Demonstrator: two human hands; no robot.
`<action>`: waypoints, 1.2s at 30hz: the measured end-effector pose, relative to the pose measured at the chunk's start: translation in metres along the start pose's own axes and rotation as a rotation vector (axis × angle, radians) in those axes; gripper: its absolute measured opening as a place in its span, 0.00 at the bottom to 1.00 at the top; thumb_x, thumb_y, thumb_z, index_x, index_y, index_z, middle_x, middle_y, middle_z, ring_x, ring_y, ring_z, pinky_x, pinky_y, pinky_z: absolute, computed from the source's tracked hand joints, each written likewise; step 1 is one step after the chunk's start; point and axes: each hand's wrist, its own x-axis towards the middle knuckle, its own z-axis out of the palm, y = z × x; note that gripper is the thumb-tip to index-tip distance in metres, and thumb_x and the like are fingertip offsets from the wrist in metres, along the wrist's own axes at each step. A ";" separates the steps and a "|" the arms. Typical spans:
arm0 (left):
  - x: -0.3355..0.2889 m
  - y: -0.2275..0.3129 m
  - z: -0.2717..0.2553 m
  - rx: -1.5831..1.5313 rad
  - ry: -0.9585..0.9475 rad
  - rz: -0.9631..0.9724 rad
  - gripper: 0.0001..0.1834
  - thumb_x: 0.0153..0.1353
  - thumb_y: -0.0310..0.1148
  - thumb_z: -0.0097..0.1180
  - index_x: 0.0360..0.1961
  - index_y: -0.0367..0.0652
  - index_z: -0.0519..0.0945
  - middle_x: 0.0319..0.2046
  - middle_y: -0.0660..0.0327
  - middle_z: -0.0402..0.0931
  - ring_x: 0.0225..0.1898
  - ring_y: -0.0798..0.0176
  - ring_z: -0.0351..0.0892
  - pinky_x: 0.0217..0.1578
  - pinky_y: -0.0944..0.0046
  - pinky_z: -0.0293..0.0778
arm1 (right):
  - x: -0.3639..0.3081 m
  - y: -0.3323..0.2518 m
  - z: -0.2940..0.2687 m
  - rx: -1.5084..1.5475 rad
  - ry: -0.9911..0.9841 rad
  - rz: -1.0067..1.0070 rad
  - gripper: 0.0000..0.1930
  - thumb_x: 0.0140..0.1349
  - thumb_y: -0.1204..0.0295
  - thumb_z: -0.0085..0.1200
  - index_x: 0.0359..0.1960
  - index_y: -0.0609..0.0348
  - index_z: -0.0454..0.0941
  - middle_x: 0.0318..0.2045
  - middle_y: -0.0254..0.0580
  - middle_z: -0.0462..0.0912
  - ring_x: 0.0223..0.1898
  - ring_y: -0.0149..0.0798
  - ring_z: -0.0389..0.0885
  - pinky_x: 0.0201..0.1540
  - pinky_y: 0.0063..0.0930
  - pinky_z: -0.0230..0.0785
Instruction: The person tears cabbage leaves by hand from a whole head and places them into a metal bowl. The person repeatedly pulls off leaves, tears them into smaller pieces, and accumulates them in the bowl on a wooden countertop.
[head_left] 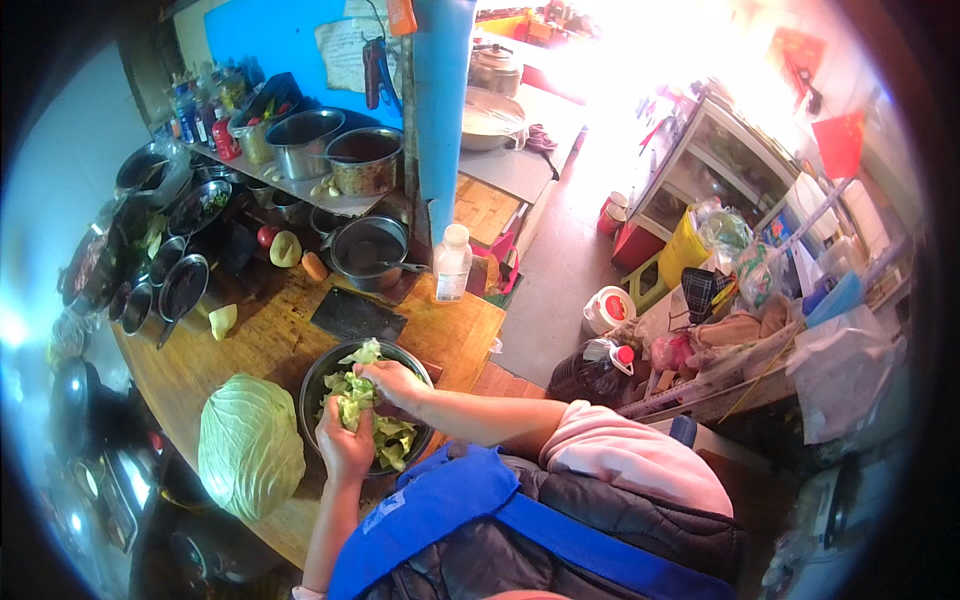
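The left hand (345,448) gripped a pale green, crinkly cabbage leaf piece (352,405) over the dark round metal bowl (318,378) while the right hand (392,380) pinched its top; light, limp and easily torn, it seemed best held near the thicker rib, beside the whole cabbage head (248,445) left of the bowl.

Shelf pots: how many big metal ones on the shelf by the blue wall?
2. One steel pot sits left; the other pot is right beside it, nearer the blue post. Smaller vessels under the shelf are partly hidden, so not counted.
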 end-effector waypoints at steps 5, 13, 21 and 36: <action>-0.001 0.000 -0.005 -0.087 0.159 -0.038 0.09 0.62 0.29 0.63 0.38 0.38 0.75 0.28 0.54 0.81 0.28 0.56 0.81 0.31 0.60 0.74 | 0.014 -0.005 -0.023 -0.397 0.341 -0.645 0.19 0.70 0.55 0.50 0.43 0.61 0.78 0.34 0.49 0.86 0.35 0.47 0.83 0.41 0.44 0.73; 0.004 -0.015 -0.011 -0.087 -0.174 -0.387 0.40 0.42 0.37 0.78 0.52 0.33 0.67 0.44 0.45 0.79 0.47 0.49 0.81 0.47 0.52 0.76 | -0.032 -0.057 -0.030 -1.440 -0.218 -0.353 0.39 0.57 0.54 0.61 0.69 0.42 0.58 0.50 0.61 0.76 0.50 0.59 0.80 0.50 0.49 0.75; 0.006 -0.036 -0.001 -0.104 -0.395 -0.256 0.54 0.53 0.29 0.65 0.73 0.32 0.41 0.52 0.46 0.75 0.53 0.51 0.78 0.54 0.57 0.73 | -0.045 -0.051 -0.002 -1.314 -0.245 -0.582 0.35 0.65 0.37 0.44 0.56 0.57 0.73 0.49 0.57 0.78 0.47 0.61 0.80 0.49 0.50 0.74; 0.009 0.003 -0.012 -0.110 -0.469 -0.236 0.19 0.60 0.36 0.63 0.45 0.30 0.79 0.34 0.45 0.84 0.42 0.51 0.85 0.40 0.55 0.76 | -0.035 -0.046 -0.006 -1.183 -0.237 -0.692 0.24 0.68 0.48 0.48 0.49 0.54 0.82 0.36 0.54 0.85 0.42 0.57 0.83 0.45 0.49 0.74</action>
